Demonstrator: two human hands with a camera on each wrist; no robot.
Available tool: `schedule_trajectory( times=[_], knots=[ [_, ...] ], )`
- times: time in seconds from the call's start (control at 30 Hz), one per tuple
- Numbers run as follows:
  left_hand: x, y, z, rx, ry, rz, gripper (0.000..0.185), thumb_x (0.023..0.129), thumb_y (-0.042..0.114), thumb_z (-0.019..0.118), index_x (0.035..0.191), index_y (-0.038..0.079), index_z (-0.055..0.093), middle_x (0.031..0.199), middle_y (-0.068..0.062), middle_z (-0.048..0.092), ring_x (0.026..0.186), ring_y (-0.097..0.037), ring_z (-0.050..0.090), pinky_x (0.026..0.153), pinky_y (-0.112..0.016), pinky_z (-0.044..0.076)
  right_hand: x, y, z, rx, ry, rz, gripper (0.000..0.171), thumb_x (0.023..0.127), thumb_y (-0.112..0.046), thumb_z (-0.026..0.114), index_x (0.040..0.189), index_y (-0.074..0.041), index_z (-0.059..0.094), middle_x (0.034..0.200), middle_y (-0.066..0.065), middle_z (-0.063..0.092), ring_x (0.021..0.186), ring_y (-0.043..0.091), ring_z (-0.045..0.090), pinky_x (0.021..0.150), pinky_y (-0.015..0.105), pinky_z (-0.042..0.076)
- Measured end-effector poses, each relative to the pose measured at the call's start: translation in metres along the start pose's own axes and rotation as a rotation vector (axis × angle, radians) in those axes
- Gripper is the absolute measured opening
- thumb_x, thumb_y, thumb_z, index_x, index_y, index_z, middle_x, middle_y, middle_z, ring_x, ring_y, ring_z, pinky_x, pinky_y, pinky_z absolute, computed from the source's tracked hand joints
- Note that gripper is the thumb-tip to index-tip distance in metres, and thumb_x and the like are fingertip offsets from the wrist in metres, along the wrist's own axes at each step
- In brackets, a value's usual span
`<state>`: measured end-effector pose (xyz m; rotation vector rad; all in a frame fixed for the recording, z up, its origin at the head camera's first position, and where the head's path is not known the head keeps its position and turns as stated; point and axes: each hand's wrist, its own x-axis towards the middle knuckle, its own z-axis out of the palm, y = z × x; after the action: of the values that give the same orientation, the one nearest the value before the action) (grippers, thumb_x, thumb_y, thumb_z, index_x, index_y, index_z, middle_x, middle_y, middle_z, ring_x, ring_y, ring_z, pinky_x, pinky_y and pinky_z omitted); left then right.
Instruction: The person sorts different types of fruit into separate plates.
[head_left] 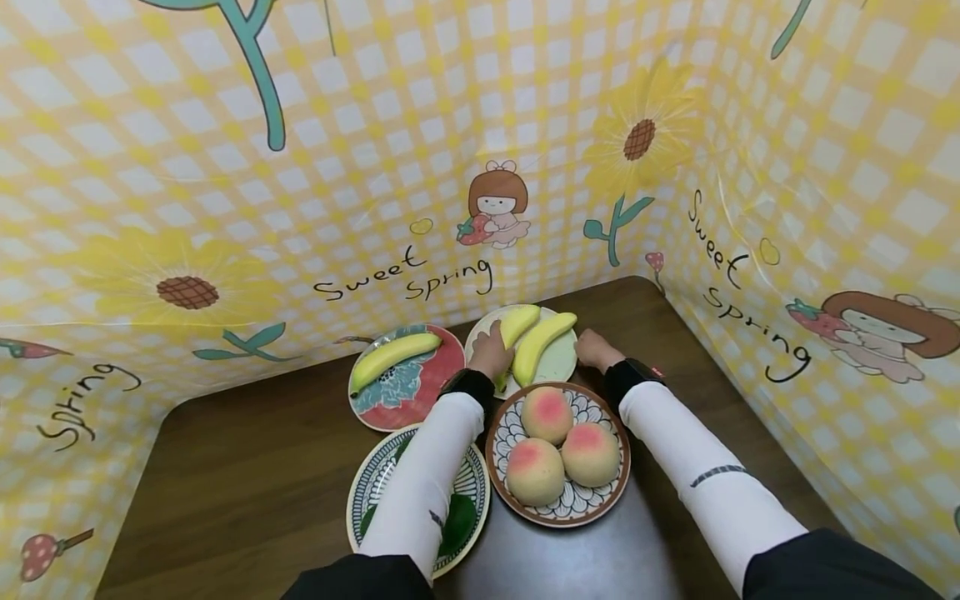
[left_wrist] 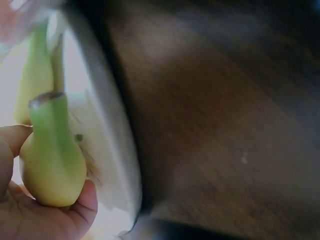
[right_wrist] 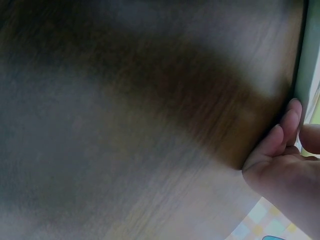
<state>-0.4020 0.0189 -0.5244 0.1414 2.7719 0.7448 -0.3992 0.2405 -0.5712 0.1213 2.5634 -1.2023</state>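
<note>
A: Left to right. Red floral plate, one banana on it. Left hand?

B: Fingers curled round a yellow-green banana on the pale green plate; a second banana lies just beside.

A: Right hand?

B: At that plate's right rim, on the tabletop; fingers straight, holding nothing. Three peaches sit nearer, on a patterned plate.

On my feed both arms wear snug white sleeves ending in black bands at the wrists; the right band carries a small red mark. Each sleeve has a short dark grey stripe on the forearm. Black fabric covers the upper arms. Both hands, left hand and right hand, are bare.
</note>
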Motion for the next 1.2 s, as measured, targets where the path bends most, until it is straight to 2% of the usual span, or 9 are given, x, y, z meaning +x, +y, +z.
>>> schedule_trajectory(
  times=[0.07, 0.1, 0.2, 0.37, 0.57, 0.63, 0.87, 1.03, 1.2],
  knots=[
    [-0.002, 0.0, 0.001, -0.001, 0.009, -0.007, 0.067, 0.105, 0.024, 0.056, 0.163, 0.012, 0.023, 0.152, -0.032, 0.04, 0.145, -0.046, 0.038, 0.113, -0.055, 0.043, -0.009, -0.008, 0.0, 0.0, -0.005, 0.002, 0.045, 0.102, -0.003, 0.035, 0.058, -0.013, 0.039, 0.053, -0.003, 0.041, 0.052, 0.013, 0.041, 0.056, 0.022, 0.037],
    [-0.003, -0.001, 0.002, 0.001, 0.012, -0.007, 0.067, 0.106, 0.025, 0.056, 0.163, 0.012, 0.024, 0.152, -0.032, 0.04, 0.145, -0.046, 0.038, 0.113, -0.054, 0.043, -0.006, -0.006, 0.002, -0.005, -0.006, 0.0, 0.045, 0.102, -0.003, 0.035, 0.059, -0.012, 0.039, 0.054, -0.003, 0.041, 0.053, 0.013, 0.042, 0.057, 0.023, 0.037],
    [-0.005, -0.002, 0.002, -0.005, 0.021, -0.002, 0.066, 0.105, 0.025, 0.056, 0.162, 0.01, 0.026, 0.151, -0.032, 0.041, 0.144, -0.046, 0.039, 0.113, -0.054, 0.043, 0.022, 0.019, 0.014, -0.024, -0.001, -0.002, 0.042, 0.103, -0.006, 0.036, 0.062, -0.012, 0.041, 0.057, -0.001, 0.044, 0.055, 0.015, 0.044, 0.058, 0.025, 0.039],
    [-0.006, -0.003, 0.001, 0.007, 0.014, 0.018, 0.066, 0.105, 0.025, 0.055, 0.161, 0.007, 0.026, 0.151, -0.033, 0.041, 0.144, -0.047, 0.039, 0.114, -0.054, 0.042, 0.085, 0.076, 0.034, -0.023, 0.019, -0.032, 0.039, 0.104, -0.012, 0.039, 0.066, -0.008, 0.048, 0.058, 0.002, 0.049, 0.056, 0.019, 0.048, 0.058, 0.031, 0.041],
    [-0.008, 0.001, -0.005, 0.026, -0.043, 0.056, 0.066, 0.106, 0.022, 0.052, 0.162, 0.005, 0.023, 0.155, -0.033, 0.039, 0.146, -0.047, 0.038, 0.118, -0.052, 0.039, 0.125, 0.117, 0.044, -0.029, 0.024, -0.084, 0.046, 0.107, -0.024, 0.037, 0.069, -0.004, 0.053, 0.061, 0.009, 0.055, 0.058, 0.026, 0.051, 0.061, 0.037, 0.044],
    [-0.009, 0.003, -0.007, 0.027, -0.058, 0.075, 0.065, 0.106, 0.021, 0.051, 0.162, 0.005, 0.023, 0.154, -0.033, 0.04, 0.146, -0.047, 0.039, 0.118, -0.052, 0.038, 0.129, 0.121, 0.045, -0.045, 0.013, -0.054, 0.05, 0.11, -0.031, 0.034, 0.075, -0.003, 0.057, 0.069, 0.012, 0.06, 0.065, 0.028, 0.056, 0.068, 0.039, 0.048],
    [-0.009, 0.002, -0.01, 0.025, -0.1, 0.135, 0.061, 0.105, 0.018, 0.047, 0.161, 0.004, 0.028, 0.157, -0.029, 0.041, 0.148, -0.044, 0.039, 0.121, -0.052, 0.035, 0.139, 0.127, 0.046, -0.094, 0.035, -0.088, 0.04, 0.107, -0.023, 0.033, 0.078, -0.006, 0.054, 0.065, 0.009, 0.056, 0.06, 0.024, 0.052, 0.06, 0.032, 0.043],
    [-0.01, 0.002, -0.014, 0.014, -0.137, 0.206, 0.059, 0.104, 0.015, 0.047, 0.159, -0.001, 0.03, 0.159, -0.026, 0.042, 0.151, -0.039, 0.037, 0.125, -0.048, 0.032, 0.134, 0.123, 0.042, -0.042, 0.01, -0.065, 0.044, 0.11, -0.027, 0.032, 0.085, -0.001, 0.057, 0.065, 0.008, 0.056, 0.062, 0.026, 0.055, 0.066, 0.037, 0.046],
    [-0.013, 0.005, -0.02, 0.051, -0.17, 0.244, 0.062, 0.103, 0.016, 0.047, 0.16, -0.002, 0.028, 0.158, -0.026, 0.044, 0.148, -0.038, 0.043, 0.123, -0.045, 0.034, 0.124, 0.117, 0.037, 0.003, 0.002, -0.071, 0.045, 0.111, -0.032, 0.033, 0.091, 0.0, 0.058, 0.066, 0.008, 0.055, 0.062, 0.024, 0.053, 0.067, 0.038, 0.046]
  ],
)
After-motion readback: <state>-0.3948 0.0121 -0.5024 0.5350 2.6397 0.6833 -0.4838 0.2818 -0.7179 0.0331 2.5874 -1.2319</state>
